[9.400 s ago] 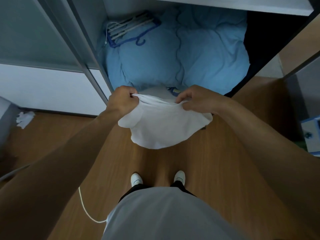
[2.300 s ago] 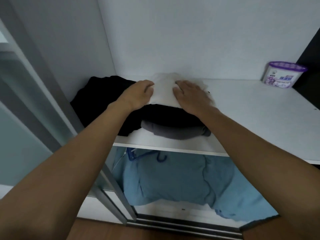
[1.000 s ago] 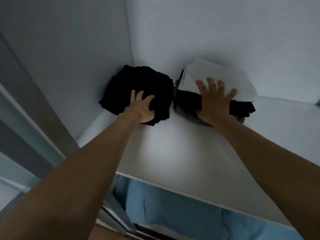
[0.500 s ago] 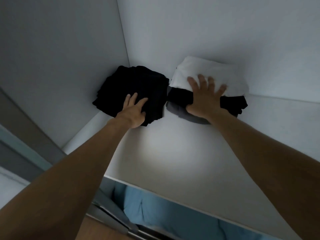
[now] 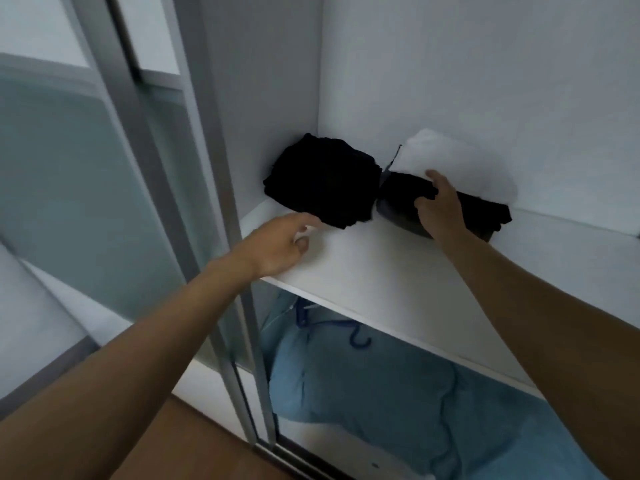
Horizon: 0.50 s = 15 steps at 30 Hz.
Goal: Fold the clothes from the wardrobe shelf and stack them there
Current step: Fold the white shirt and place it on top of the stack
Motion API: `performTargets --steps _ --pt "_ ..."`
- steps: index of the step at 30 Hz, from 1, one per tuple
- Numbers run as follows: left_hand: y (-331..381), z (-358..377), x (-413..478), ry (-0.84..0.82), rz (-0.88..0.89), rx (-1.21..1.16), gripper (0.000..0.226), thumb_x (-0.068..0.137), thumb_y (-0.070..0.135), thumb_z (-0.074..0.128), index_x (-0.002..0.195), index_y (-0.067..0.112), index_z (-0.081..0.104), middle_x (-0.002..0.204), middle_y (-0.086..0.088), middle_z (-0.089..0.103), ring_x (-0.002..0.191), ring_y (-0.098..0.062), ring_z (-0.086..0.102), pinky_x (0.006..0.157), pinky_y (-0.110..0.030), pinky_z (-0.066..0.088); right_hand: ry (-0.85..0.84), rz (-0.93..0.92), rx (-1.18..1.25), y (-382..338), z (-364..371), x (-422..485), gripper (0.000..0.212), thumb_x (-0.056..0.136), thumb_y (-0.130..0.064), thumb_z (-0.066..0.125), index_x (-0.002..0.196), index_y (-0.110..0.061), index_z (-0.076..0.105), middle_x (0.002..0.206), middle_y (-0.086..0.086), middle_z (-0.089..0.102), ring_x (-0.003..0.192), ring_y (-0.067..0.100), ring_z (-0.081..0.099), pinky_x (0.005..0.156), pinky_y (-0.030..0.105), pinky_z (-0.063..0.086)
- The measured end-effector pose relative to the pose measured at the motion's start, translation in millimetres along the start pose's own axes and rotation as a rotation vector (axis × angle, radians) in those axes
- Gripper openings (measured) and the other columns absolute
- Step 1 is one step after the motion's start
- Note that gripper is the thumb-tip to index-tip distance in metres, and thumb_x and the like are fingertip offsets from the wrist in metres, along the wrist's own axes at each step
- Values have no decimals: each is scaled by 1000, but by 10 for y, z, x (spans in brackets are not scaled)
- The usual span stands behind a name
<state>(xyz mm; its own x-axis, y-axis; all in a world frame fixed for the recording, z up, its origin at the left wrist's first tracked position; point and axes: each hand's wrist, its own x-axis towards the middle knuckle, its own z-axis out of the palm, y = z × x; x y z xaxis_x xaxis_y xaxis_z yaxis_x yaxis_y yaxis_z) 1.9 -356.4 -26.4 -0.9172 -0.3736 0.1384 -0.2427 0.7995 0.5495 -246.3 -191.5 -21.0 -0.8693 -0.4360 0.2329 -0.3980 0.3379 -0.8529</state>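
Pulled back off the black pile (image 5: 322,181) since half a second ago, the left hand (image 5: 280,245) is now seen low over the front left corner of the shelf (image 5: 381,271), just right of the sliding door frame (image 5: 156,168); its fingers are loosely curled, nothing is held, and only the fingertips are left close to the pile's near edge. That pile is parked deep in the left back corner, bunched and dark, against the side wall. Right beside it, touching or very nearly so, the stack (image 5: 485,209) is set against the back wall: a grey layer (image 5: 398,216) at the bottom, black cloth in the middle, a white garment (image 5: 457,168) laid on top. And the right hand (image 5: 438,206), flat on top of the stack a moment ago, is now brought round to its front: the thumb is raised to the line where white meets black, the fingers are curled in lower down, and the black layer is pinched between them. Below the shelf, a blue hanger (image 5: 356,337) is seen on a blue duvet (image 5: 381,393) that is stuffed into the lower compartment.
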Motion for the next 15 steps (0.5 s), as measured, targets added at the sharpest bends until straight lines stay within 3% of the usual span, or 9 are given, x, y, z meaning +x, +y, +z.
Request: performTargets --steps 2,4,5,7,9,11,13,15 --pt "-39 -226 -332 56 -54 -46 26 97 13 49 111 29 65 104 8 75 99 -10 69 95 -34 53 -16 64 168 -319 179 -173 44 93 0 49 135 -10 55 129 13 57 116 24 55 103 36 44" --pt "-155 -435 -601 191 -159 -13 21 92 28 48 84 31 68 74 15 74 77 -5 70 82 -33 58 -101 66 301 -713 423 -373 29 93 -7 53 119 -12 67 107 8 67 93 17 63 85 29 50" --pt "-225 -531 -704 274 -230 31 25 88 36 46 77 29 67 70 14 73 75 -9 70 80 -34 57 -167 40 341 -937 560 -483 24 93 -10 55 113 -15 68 103 5 70 89 14 65 81 27 51" --pt "-380 -666 -806 343 -363 145 32 88 40 43 80 23 69 82 1 73 81 -24 67 81 -38 55 -297 -31 414 -1383 838 -692 19 95 -14 56 110 -19 67 104 2 72 96 14 68 85 29 53" --pt "-492 -726 -799 238 -439 189 30 94 36 47 96 16 68 101 -10 70 92 -33 63 85 -39 52 -387 -82 463 -1771 1118 -867 17 96 -14 55 109 -19 65 109 4 70 104 17 66 93 33 50" --pt "-526 -753 -759 153 -424 161 27 96 31 50 106 11 65 109 -14 66 97 -33 61 85 -37 49 -420 -59 530 -2081 1368 -1002 21 98 -7 47 110 -12 64 108 10 67 99 22 63 95 38 48" --pt "-521 -762 -736 139 -366 127 22 94 24 51 104 9 64 109 -15 67 97 -33 61 84 -36 49 -458 11 625 -2240 1546 -1107 31 96 -1 36 107 1 64 102 22 68 90 28 62 86 36 52" --pt "-528 -750 -727 126 -312 120 16 90 17 50 97 11 63 106 -16 68 97 -36 62 87 -41 53 -460 10 669 -2268 1650 -1197 28 90 6 35 91 3 63 84 18 68 77 29 64 76 32 55"
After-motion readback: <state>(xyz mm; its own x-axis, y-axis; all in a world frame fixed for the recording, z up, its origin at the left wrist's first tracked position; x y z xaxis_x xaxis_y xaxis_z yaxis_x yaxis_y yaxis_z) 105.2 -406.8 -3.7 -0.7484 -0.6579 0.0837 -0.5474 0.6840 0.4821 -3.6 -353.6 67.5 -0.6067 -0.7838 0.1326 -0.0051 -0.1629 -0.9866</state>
